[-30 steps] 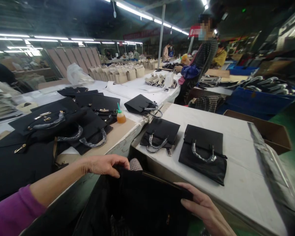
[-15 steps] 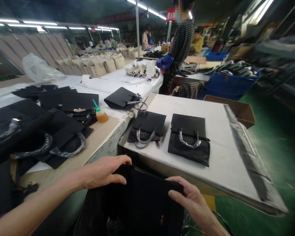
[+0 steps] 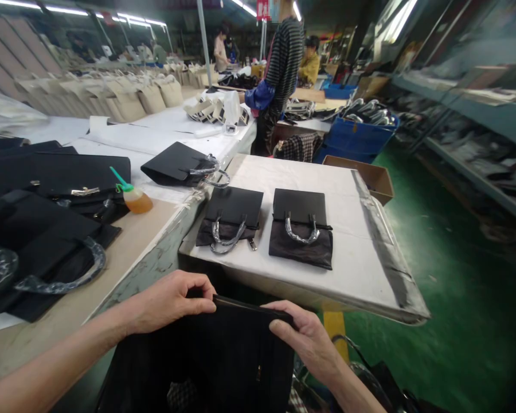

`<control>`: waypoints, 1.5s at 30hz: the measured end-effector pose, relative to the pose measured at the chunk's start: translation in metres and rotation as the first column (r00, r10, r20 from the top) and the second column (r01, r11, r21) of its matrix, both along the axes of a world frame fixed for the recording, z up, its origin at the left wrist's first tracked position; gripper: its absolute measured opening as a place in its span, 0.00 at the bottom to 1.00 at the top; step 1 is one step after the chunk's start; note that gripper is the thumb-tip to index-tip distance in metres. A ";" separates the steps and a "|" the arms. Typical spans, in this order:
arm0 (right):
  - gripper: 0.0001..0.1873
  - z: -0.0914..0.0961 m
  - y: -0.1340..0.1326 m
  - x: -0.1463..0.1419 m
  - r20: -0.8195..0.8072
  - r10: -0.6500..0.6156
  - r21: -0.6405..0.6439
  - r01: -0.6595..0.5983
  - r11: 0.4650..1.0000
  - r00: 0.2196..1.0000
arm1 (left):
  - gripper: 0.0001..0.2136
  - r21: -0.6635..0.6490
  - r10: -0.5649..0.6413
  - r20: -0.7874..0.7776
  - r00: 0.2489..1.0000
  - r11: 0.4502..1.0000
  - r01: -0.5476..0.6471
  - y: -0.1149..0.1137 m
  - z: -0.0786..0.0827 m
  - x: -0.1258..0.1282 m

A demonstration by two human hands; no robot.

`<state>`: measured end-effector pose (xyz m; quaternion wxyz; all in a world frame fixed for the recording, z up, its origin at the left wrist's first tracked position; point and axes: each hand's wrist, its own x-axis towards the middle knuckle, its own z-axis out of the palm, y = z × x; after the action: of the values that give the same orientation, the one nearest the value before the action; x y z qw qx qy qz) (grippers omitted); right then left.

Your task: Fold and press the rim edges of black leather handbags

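Left grip and right grip hold a black panel.

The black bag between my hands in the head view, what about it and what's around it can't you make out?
In the head view:
Black bag: its bottom is cut off by the lower edge.
Gold-coloured fitting on it: too small and dim to identify.
Left hand and right hand: some fingers hidden by the bag or the hands themselves.
Shelf contents at right: too blurred and dark to name.

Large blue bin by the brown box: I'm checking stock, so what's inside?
Dark pieces with shiny curved handles show at the top of the large blue bin. Its walls hide anything lying lower down.
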<state>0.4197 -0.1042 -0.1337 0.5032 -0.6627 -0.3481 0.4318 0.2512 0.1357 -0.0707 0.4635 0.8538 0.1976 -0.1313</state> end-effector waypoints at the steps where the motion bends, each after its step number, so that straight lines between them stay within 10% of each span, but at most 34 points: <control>1: 0.16 0.000 0.000 -0.001 0.010 -0.014 0.000 0.014 1.000 1.000 | 0.11 0.002 0.004 -0.002 1.000 1.000 -0.004 -0.001 0.000 0.000; 14: 0.11 0.007 0.006 -0.021 0.247 -0.272 0.047 0.269 0.962 0.930 | 0.11 0.130 0.024 0.034 0.999 0.991 -0.028 -0.011 0.005 0.003; 18: 0.12 0.022 0.007 -0.006 0.419 -0.051 -0.047 0.077 0.996 0.907 | 0.09 0.150 0.032 0.044 0.999 0.988 -0.039 -0.015 0.008 0.004; 25: 0.12 0.034 0.039 -0.035 0.941 0.159 -0.126 -0.127 0.984 0.298 | 0.09 0.183 0.001 0.120 0.993 0.983 -0.023 -0.019 0.005 0.007; 32: 0.05 0.025 0.067 -0.050 0.867 0.127 -0.048 -0.172 0.984 0.483 | 0.08 0.117 -0.007 0.169 0.986 0.993 -0.013 -0.009 0.003 -0.008; 45: 0.10 0.015 0.065 -0.049 0.878 0.045 0.042 -0.170 0.984 0.476 | 0.06 0.121 0.068 0.184 0.981 0.988 -0.091 -0.010 0.009 -0.013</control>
<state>0.3705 -0.0393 -0.1186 0.2684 -0.7342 -0.6221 0.0435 0.2379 0.1255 -0.0617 0.4281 0.8817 0.1969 -0.0220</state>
